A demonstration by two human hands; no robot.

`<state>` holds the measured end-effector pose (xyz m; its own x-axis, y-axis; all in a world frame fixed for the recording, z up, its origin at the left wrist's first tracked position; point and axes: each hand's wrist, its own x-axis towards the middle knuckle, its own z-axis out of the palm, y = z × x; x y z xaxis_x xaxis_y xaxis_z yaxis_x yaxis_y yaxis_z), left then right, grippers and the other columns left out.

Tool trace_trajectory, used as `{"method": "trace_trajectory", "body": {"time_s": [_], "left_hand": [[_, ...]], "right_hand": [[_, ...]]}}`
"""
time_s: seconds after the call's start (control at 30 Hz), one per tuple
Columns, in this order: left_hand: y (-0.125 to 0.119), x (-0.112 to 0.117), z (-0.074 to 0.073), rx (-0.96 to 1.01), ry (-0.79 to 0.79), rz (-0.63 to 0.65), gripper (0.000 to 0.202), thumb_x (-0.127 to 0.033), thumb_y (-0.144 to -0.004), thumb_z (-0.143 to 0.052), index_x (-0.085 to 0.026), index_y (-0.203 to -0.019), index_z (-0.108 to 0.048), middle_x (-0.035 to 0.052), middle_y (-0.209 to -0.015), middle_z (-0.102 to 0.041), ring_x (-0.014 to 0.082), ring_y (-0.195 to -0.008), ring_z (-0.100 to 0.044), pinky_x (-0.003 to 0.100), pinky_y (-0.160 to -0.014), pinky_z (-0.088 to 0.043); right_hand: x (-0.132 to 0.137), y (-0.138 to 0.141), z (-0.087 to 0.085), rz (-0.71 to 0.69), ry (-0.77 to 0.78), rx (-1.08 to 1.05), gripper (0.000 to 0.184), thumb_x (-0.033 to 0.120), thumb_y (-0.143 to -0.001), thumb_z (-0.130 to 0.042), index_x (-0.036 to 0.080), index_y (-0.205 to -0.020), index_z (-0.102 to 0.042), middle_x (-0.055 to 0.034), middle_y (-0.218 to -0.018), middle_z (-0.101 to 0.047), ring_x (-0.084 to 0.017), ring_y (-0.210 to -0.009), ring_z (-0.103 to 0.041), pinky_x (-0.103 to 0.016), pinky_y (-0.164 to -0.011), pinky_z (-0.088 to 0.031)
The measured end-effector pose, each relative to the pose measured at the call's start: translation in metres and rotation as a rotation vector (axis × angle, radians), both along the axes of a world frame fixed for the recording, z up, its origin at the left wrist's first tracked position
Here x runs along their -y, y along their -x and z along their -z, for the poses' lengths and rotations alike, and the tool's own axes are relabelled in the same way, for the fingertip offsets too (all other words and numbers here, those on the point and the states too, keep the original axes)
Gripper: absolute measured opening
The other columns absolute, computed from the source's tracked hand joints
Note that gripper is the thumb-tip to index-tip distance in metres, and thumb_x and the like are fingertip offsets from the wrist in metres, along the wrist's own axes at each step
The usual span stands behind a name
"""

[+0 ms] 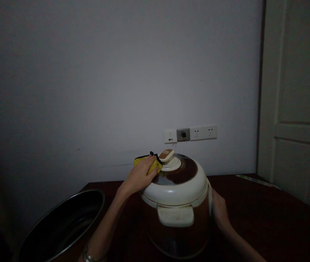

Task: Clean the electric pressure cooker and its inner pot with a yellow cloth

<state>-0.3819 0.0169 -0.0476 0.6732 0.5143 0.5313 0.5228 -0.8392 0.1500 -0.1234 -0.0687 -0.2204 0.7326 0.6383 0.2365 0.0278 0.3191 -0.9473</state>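
Observation:
A white and brown electric cooker (175, 191) stands on the dark table, its lid on. The lid has a raised knob (167, 155) and a dark, shiny top. My left hand (141, 173) presses a yellow cloth (156, 165) with black edging against the left part of the lid, beside the knob. Its fingers lie bent over the cloth. At the cooker's right side, my right hand (220, 209) grips the white edge of the body, with most fingers hidden behind it.
A large dark pot (101, 198) with a metal rim is at the lower left, near my left forearm. A thin printed strip (257, 181) lies on the dark table (269, 207) at the back right. Wall sockets (203, 133) are behind the cooker. A panelled door (299, 109) stands on the right.

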Motion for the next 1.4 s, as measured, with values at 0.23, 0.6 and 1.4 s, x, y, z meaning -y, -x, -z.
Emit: {"method": "trace_trajectory", "body": {"time_s": [0.23,0.6,1.4], "left_hand": [[-0.009,0.027,-0.009,-0.083,-0.045,0.035,0.025,-0.029,-0.090,-0.040,-0.015,-0.090,-0.060,0.0107,-0.103,-0.066,0.0230,-0.101,-0.059,0.038,-0.092,-0.044],[-0.017,0.081,0.004,-0.020,-0.048,0.180,0.043,-0.028,-0.087,-0.046,-0.010,-0.125,-0.054,0.0134,-0.133,-0.056,0.0234,-0.124,-0.050,0.042,-0.107,-0.035],[0.009,0.065,0.012,0.415,0.020,0.308,0.030,-0.026,-0.085,-0.055,-0.026,-0.115,-0.056,0.0094,-0.138,-0.045,0.0233,-0.131,-0.039,0.046,-0.109,-0.032]], "right_hand": [[0.004,0.006,-0.008,0.028,-0.023,-0.009,0.046,0.050,-0.068,-0.052,0.016,-0.089,-0.075,-0.0107,-0.097,-0.073,-0.030,-0.096,-0.064,-0.040,-0.088,-0.048],[0.005,-0.036,-0.027,0.114,0.056,0.256,0.054,0.044,-0.068,-0.055,0.010,-0.108,-0.070,-0.0143,-0.106,-0.071,-0.031,-0.104,-0.062,-0.047,-0.097,-0.042],[0.074,0.020,-0.136,-0.131,-0.204,1.486,0.045,0.026,-0.091,-0.051,0.028,-0.136,-0.048,-0.0099,-0.114,-0.063,-0.021,-0.100,-0.059,-0.037,-0.084,-0.052]]}}
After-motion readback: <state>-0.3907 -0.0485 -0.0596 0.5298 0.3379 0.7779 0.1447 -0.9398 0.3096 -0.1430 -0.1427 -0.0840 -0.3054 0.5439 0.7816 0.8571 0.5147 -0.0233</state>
